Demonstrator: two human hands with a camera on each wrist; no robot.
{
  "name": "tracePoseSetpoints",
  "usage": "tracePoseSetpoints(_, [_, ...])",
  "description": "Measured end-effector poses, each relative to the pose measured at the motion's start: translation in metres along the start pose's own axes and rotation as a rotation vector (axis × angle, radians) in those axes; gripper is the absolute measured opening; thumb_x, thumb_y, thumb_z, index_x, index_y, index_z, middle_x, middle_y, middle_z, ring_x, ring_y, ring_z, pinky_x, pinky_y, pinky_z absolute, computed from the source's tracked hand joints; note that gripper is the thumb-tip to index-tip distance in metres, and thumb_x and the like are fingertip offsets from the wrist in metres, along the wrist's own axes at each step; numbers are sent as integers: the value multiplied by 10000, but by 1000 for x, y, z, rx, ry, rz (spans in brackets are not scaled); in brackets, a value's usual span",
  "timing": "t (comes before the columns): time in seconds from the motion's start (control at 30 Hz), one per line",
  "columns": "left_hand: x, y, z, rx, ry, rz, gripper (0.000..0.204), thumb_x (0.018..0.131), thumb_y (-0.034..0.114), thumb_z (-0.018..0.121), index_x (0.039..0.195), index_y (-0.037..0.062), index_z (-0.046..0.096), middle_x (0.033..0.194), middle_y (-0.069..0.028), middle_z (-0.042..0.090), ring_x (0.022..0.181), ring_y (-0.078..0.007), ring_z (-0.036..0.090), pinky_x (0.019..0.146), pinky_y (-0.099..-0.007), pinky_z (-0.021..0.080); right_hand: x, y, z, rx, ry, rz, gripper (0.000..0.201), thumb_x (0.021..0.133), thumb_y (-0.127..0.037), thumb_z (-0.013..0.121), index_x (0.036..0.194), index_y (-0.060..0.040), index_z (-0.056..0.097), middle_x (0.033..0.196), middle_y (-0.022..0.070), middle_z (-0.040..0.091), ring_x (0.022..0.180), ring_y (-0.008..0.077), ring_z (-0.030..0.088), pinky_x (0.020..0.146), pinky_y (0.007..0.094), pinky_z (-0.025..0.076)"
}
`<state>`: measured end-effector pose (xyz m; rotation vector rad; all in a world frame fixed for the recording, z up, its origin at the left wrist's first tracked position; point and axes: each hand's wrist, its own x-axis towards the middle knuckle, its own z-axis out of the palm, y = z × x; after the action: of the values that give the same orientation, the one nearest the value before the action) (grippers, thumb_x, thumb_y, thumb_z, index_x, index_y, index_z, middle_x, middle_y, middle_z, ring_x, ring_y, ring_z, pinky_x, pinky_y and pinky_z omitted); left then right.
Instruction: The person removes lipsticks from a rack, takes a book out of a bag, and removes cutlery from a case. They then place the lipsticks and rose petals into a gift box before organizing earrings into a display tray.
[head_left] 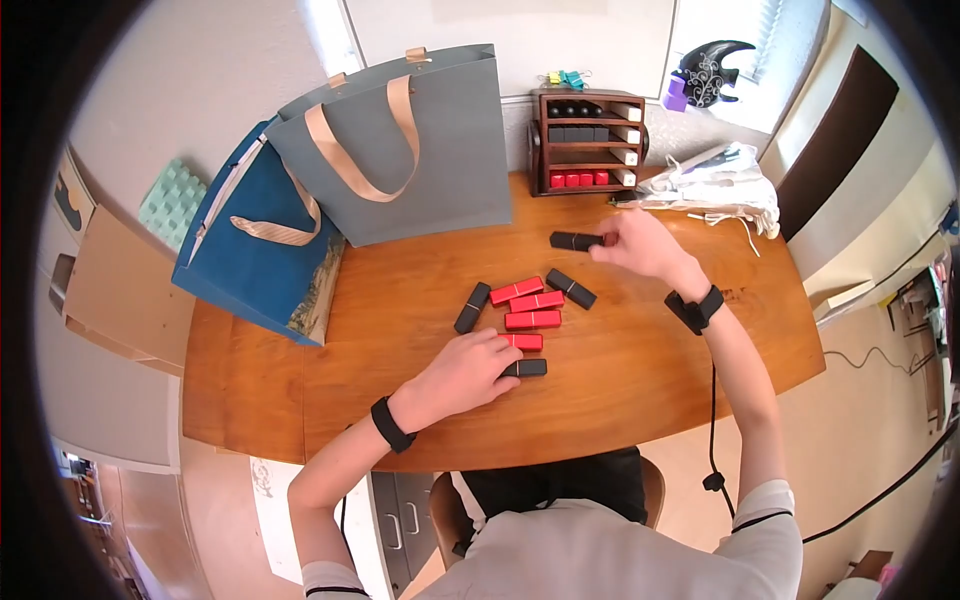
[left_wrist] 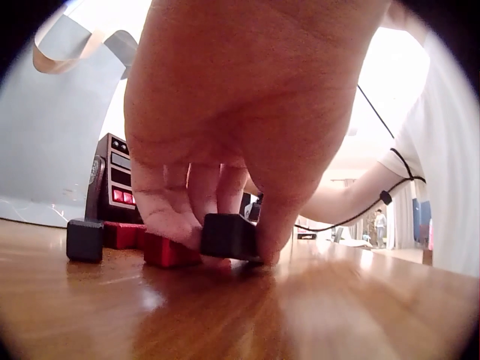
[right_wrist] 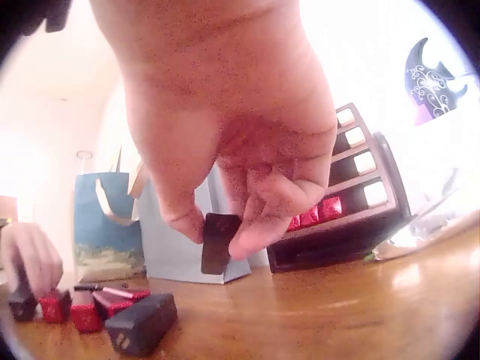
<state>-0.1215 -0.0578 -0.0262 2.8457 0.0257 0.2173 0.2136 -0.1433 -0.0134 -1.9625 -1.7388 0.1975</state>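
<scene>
Between thumb and fingers, my right hand pinches a black tube at the back right of the table; in the right wrist view this tube hangs tilted above the wood. My left hand pinches another black tube near the front, seen end-on as a black block in the left wrist view. Its fingers also touch or cover part of a red tube. Several red tubes lie in a column behind it, with a black tube to their left and another to their right.
A brown shelf rack holding black and red tubes stands at the back. Grey and blue paper bags stand at the back left. A white plastic bundle lies at the back right. Bare wood shows at the front right.
</scene>
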Motion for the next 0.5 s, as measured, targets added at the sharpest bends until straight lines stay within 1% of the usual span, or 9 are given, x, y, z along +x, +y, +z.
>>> tracePoseSetpoints(0.07, [2,3,1,0,-2,-21,312,800,202,817,1036,34,700,967,-85,668,976,-287,617,861,-398,539,-14,-1,4,-43,-37,-7,282,798,-283,745,895,-18,756,752,163,707,706,341,688,679,405,553])
tracePoseSetpoints(0.17, [0,3,3,44,11,-40,425,773,253,847,1091,35,668,1099,-112,638,1084,-316,592,917,-419,521,-27,12,16,-56,-86,-43,312,803,-314,751,889,-14,743,747,156,698,706,345,686,683,413,551])
tracePoseSetpoints(0.23, [-1,11,-4,173,103,-88,634,748,315,876,1236,19,600,1251,-165,572,1163,-363,555,973,-439,499,-32,7,18,-14,-119,-79,385,820,-375,769,912,-3,731,739,157,691,704,345,685,683,416,550])
tracePoseSetpoints(0.27, [-1,14,-7,239,149,-112,739,735,346,890,1308,12,566,1327,-192,540,1202,-386,537,1001,-449,488,-34,0,14,-3,-172,-50,443,837,-428,761,936,2,725,784,176,698,756,369,689,717,431,555])
tracePoseSetpoints(0.33, [-4,15,-7,336,126,-251,954,715,403,907,1437,-10,438,1430,-263,438,1273,-434,490,1049,-476,463,-39,-20,7,20,-279,8,559,872,-535,745,984,12,713,875,213,714,859,416,695,786,461,564])
tracePoseSetpoints(0.37, [-5,15,-7,384,114,-321,1063,705,431,916,1501,-21,374,1482,-299,387,1308,-457,466,1073,-489,450,-40,-25,9,9,-289,-11,669,854,-603,729,1075,27,680,958,244,696,910,433,687,819,471,559])
tracePoseSetpoints(0.43, [-8,8,-3,251,43,-398,1158,683,452,929,1528,-45,311,1472,-342,366,1261,-480,491,1039,-504,468,-43,-34,15,-15,-310,-51,914,818,-741,697,1257,57,616,1125,306,660,1013,465,672,884,493,547])
tracePoseSetpoints(0.47, [-8,5,-3,185,8,-435,1206,672,462,935,1542,-57,280,1468,-363,356,1238,-491,504,1022,-511,477,-44,-41,17,-52,-331,-44,997,804,-750,704,1344,68,526,1197,320,615,1029,475,661,897,488,541])
tracePoseSetpoints(0.5, [-6,4,-4,122,-2,-453,1210,681,471,929,1552,-50,270,1491,-361,340,1291,-499,471,1058,-506,458,-46,-48,20,-89,-352,-36,1092,789,-759,711,1432,80,436,1270,333,570,1044,484,650,910,484,535])
